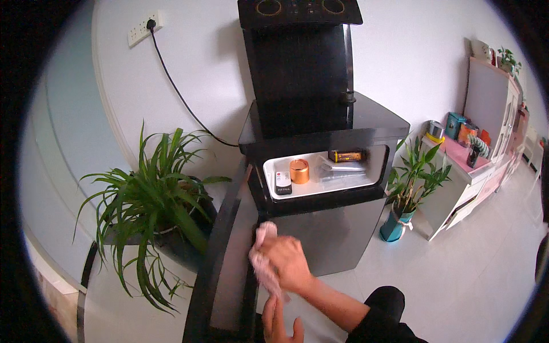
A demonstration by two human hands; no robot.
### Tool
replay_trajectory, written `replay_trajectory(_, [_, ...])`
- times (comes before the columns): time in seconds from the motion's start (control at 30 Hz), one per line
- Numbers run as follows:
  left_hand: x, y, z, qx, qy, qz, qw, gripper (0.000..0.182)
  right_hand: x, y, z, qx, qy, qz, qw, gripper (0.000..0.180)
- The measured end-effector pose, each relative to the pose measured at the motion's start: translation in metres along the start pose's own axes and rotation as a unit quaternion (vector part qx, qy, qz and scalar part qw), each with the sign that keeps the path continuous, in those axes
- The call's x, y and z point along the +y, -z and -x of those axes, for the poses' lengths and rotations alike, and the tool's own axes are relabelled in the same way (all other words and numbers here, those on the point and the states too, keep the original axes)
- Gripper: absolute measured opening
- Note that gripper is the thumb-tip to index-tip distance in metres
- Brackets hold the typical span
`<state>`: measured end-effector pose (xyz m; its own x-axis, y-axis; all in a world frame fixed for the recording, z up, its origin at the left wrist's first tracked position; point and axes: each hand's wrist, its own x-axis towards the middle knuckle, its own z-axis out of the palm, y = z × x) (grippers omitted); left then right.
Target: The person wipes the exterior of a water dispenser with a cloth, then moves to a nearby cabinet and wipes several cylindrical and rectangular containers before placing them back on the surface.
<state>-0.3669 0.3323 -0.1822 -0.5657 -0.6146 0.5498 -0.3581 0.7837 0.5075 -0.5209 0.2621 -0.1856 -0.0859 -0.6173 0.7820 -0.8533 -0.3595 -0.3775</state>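
Note:
My right hand (288, 262) grips a crumpled pale pink cloth (266, 268) against the inner edge of the swung-out black door (233, 257) of a black water dispenser cabinet (326, 236). Just below, my left hand (281, 321) has its fingers apart, near the cloth's lower end; whether it touches the cloth is unclear. Above the hands, a white-lined compartment (279, 165) holds a small remote control (283, 183), a copper-coloured round tin (299, 171), clear plastic packets (343, 173) and a black-and-gold cylindrical item (347, 156).
A leafy potted plant (171, 206) stands close to the door's left. A black cord (180, 94) runs from a wall socket strip (146, 29) behind the cabinet. To the right are a plant in a teal vase (396, 225) and a white-and-pink cabinet (450, 188).

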Motion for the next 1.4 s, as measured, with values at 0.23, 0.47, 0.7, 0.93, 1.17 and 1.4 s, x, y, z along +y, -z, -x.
replay_trajectory(0.23, [-0.014,-0.032,-0.033,0.047,0.021,0.072,0.996,0.071,0.045,-0.001,-0.053,0.046,-0.003,0.083,0.995,0.034])
replay_trajectory(0.47, [-0.003,-0.017,-0.013,0.018,-0.036,0.095,0.995,0.060,0.002,-0.005,-0.006,0.016,0.084,-0.042,0.995,0.031])
replay_trajectory(0.7, [-0.004,-0.013,-0.018,0.117,-0.056,0.091,0.987,0.063,-0.001,-0.020,-0.033,0.129,-0.208,-0.154,0.957,0.017])
replay_trajectory(0.93, [0.013,-0.021,-0.078,0.139,-0.013,0.226,0.964,0.060,0.022,-0.016,-0.103,0.271,-0.313,-0.531,0.739,0.019])
replay_trajectory(1.17, [0.028,-0.002,-0.069,0.210,-0.071,0.134,0.966,0.054,-0.025,-0.010,-0.117,0.291,-0.151,-0.377,0.866,0.021])
replay_trajectory(1.4, [0.010,-0.021,-0.035,0.254,-0.241,-0.019,0.936,0.051,-0.050,0.023,-0.046,0.051,0.074,-0.377,0.922,0.016])
